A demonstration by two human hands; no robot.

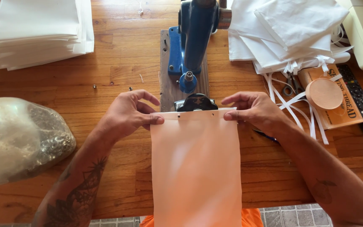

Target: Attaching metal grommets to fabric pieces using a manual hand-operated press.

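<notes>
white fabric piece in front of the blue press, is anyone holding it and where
Yes. The left hand and right hand each pinch a top corner of the white fabric piece, thumb and fingers on its hemmed upper edge.

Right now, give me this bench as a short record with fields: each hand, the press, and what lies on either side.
left hand: pinches the top left corner of the fabric piece
right hand: pinches the top right corner
fabric piece: pale, hangs off the table edge, small holes along its top hem
blue press: just behind the hem, centre
left side: bag of metal eyelets, white fabric stack
right side: pile of white bags, scissors, remote control
</notes>
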